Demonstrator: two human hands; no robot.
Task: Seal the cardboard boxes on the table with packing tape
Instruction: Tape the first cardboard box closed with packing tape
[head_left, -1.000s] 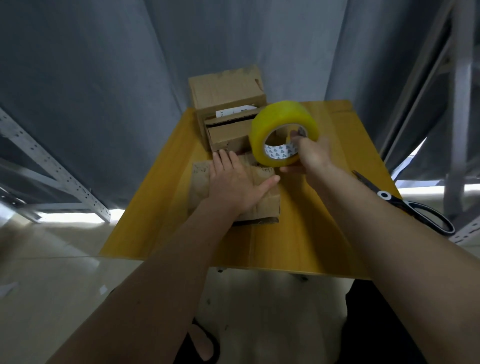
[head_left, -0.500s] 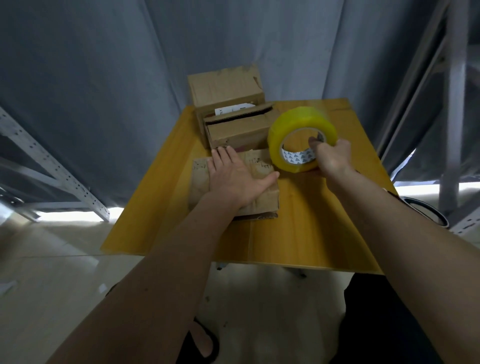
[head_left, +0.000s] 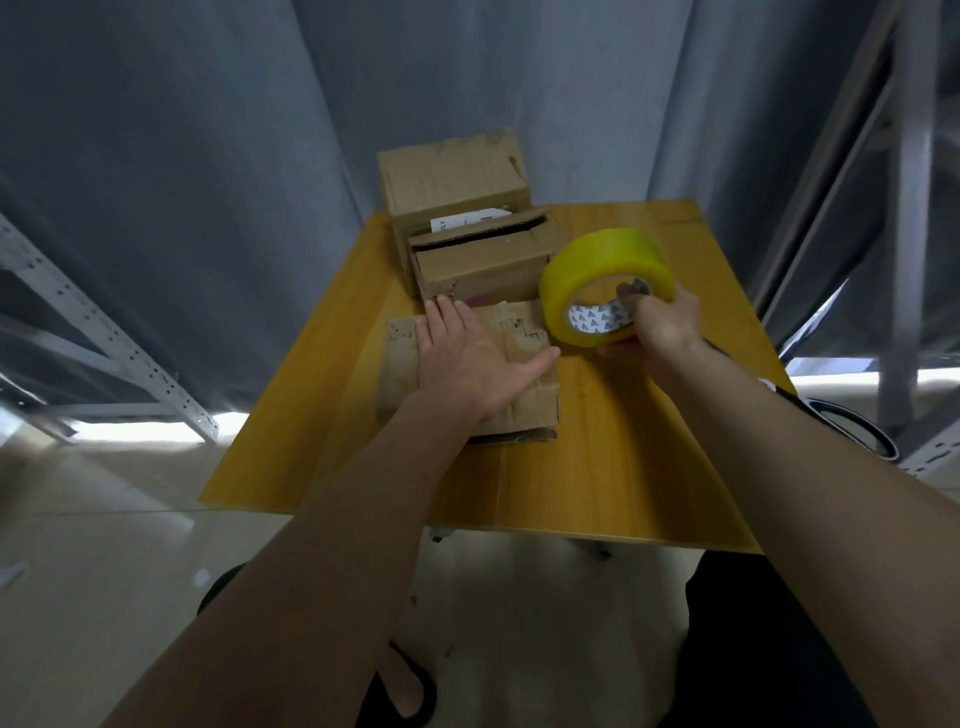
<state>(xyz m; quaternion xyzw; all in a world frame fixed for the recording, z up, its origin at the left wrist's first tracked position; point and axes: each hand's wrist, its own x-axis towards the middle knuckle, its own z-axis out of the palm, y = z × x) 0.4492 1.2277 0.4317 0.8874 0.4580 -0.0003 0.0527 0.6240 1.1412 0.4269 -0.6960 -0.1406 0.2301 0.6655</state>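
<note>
Step in hand: we judge we are at the start of taping the flat box (head_left: 470, 364), which lies on the yellow table (head_left: 623, 457) nearest us.
Left hand (head_left: 470, 358): spread flat, fingers straight, pressing the flat box's top flaps down.
Right hand (head_left: 662, 327): curled through the core of the yellow tape roll (head_left: 605, 283), gripping it just right of the flat box.
Next move: we must find the tape's free end and stick it on the seam; we cannot see that end.
Behind the flat box: a middle box (head_left: 483, 260), flaps ajar, contents hidden; a tall box (head_left: 452, 176) with a white paper (head_left: 467, 221) at its base.
</note>
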